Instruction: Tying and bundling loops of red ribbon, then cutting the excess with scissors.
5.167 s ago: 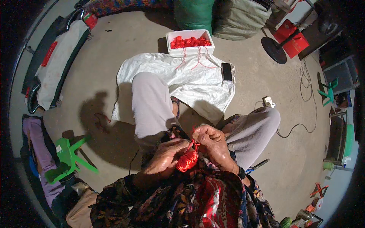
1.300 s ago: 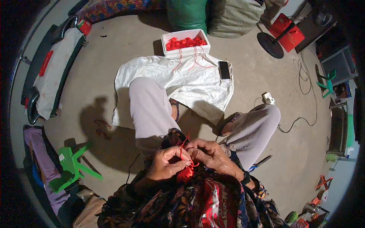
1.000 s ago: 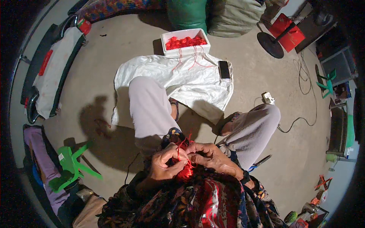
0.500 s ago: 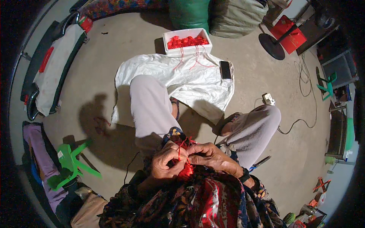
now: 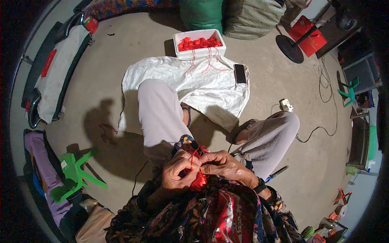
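Over my lap, my left hand (image 5: 177,171) is closed with its thumb and fingers pinching red cord (image 5: 191,163). My right hand (image 5: 227,166) meets it from the other side, thumb and forefinger pinched on the same cord. A shiny red bundle of cord (image 5: 198,183) hangs just below the fingertips, partly hidden by my left hand. More loops of the cord stick up above the fingers; how they cross is too small to make out. Similar red bundles (image 5: 198,43) fill a white foam box (image 5: 199,56), their loose strands trailing over its front.
A white cloth (image 5: 156,67) lies on the floor before my knees, with a black phone (image 5: 240,74) on its right part. Scissors or a similar blue-handled tool (image 5: 276,173) sit by my right thigh. A green stool (image 5: 75,174) stands left; a white power socket (image 5: 286,105) lies right.
The red cord loops above my fingers have shifted slightly and spread more toward the right hand. Both hands stay nearly in place, still pinching.
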`<move>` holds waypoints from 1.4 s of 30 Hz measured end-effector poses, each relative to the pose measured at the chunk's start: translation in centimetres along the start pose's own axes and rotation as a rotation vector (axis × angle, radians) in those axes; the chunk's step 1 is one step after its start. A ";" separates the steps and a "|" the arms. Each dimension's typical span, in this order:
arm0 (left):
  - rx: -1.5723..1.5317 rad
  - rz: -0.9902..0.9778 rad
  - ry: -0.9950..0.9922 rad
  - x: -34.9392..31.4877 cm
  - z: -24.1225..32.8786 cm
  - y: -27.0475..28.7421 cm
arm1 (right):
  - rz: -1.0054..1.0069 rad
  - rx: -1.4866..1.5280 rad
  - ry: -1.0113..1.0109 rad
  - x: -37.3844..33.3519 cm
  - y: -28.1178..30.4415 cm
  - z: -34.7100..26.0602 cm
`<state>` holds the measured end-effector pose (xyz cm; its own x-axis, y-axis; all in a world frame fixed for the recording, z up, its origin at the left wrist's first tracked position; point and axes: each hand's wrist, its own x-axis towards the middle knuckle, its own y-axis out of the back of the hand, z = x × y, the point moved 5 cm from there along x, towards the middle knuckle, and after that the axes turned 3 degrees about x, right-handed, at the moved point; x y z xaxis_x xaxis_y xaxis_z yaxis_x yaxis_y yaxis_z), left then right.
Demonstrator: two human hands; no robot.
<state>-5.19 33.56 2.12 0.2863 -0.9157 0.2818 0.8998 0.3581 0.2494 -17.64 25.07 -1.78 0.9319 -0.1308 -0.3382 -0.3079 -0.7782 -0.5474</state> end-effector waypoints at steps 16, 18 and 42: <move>-0.056 0.004 0.084 -0.4 -0.8 0.0 | 0.022 -0.063 -0.010 0.1 -0.2 -0.6; -0.069 0.007 0.079 -0.4 -0.9 0.0 | 0.027 -0.080 0.000 0.2 -0.2 -0.7; -0.246 0.036 0.228 -0.5 -2.6 -0.4 | 0.093 -0.066 0.003 0.6 0.3 0.1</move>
<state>-4.86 33.35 -0.58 0.3605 -0.9305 0.0650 0.9323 0.3615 0.0040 -17.22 24.80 -2.23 0.9005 -0.2060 -0.3829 -0.3799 -0.8011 -0.4625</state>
